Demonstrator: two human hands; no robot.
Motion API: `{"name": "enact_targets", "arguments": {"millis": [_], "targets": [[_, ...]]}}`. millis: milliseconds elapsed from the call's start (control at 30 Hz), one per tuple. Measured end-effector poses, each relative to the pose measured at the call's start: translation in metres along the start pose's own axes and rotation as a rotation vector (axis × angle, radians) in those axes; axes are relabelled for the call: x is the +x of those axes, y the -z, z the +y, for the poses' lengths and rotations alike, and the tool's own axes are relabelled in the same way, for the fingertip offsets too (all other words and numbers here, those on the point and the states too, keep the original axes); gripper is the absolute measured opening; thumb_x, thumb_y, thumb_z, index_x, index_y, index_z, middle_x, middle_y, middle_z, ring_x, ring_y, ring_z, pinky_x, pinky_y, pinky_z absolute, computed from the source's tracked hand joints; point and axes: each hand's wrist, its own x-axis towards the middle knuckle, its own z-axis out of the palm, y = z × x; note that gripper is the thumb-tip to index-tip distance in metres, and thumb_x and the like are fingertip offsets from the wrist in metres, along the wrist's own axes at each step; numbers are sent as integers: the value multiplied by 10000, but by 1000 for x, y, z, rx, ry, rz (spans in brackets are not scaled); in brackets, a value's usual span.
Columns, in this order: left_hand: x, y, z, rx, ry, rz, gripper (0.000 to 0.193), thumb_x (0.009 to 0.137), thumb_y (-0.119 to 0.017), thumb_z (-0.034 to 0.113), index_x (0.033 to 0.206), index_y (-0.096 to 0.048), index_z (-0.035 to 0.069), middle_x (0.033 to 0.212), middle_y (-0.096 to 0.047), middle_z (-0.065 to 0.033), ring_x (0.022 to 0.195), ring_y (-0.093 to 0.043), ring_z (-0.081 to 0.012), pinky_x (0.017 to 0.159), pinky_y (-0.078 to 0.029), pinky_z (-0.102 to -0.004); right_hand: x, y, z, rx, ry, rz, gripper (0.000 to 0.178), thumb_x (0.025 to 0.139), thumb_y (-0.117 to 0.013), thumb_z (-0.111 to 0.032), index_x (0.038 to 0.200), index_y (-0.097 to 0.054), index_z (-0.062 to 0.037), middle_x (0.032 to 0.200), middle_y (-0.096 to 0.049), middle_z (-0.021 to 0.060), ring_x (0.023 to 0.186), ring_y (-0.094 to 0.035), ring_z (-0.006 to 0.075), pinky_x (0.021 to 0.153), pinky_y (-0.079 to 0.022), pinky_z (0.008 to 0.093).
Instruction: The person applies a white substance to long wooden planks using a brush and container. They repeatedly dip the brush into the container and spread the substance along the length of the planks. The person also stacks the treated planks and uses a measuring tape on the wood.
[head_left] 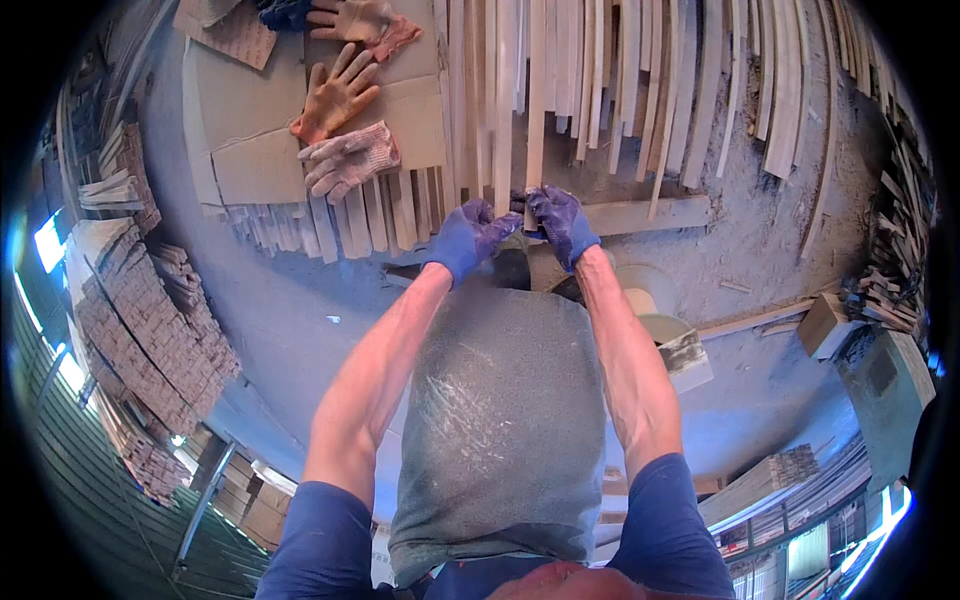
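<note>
Both of my hands wear blue work gloves, darkened at the fingers, and meet near the ends of long pale wooden strips. My right hand (564, 228) is closed round the near end of one wooden strip (536, 120), which runs away from me. Just beside it, my left hand (468, 240) has its fingers curled at the near end of a neighbouring strip (503, 130); its fingertips partly cover that end. The fingertips of the two hands almost touch. Below them a dusty grey-green apron (500, 430) covers my lap.
Many more wooden strips (690, 100) lie side by side ahead. Orange and pale work gloves (345, 95) rest on cardboard (245, 110) over strips at left. A wooden board (650, 215) lies crosswise at right. Stacked timber (150, 320) stands far left, scrap wood (895, 270) far right.
</note>
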Motion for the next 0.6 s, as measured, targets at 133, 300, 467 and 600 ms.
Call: {"name": "enact_targets", "arguments": {"millis": [133,300,467,600], "targets": [[4,-22,-29,-165,-57,89,435,796,-745,440,937,-665,37,745,-660,-124,708,-631,-187,654,-491,-352,22,-6,64,-143,206,90,203,970,-539,-190,976,-628,-8,805,-612,23,698,-565,129,644,-484,299],[-16,-57,-23,-387,-131,191,351,840,-696,296,1073,-654,37,889,-689,-167,850,-672,-271,759,-513,-360,1,-9,42,-60,24,173,273,887,-655,-235,996,-624,13,857,-666,79,759,-604,127,668,-503,291],[-30,-68,-30,-65,-303,194,339,858,-639,193,1152,-606,29,1061,-660,-222,1002,-649,-326,849,-489,-381,8,-19,36,-392,58,361,329,823,-730,-228,964,-610,44,795,-671,105,699,-619,148,623,-506,302],[-48,-47,-50,36,-89,-41,475,856,-641,233,1290,-544,64,1213,-590,-263,1143,-601,-316,956,-462,-381,16,-9,57,-223,26,390,419,804,-748,-296,997,-619,53,814,-681,152,708,-643,185,636,-517,305]]}}
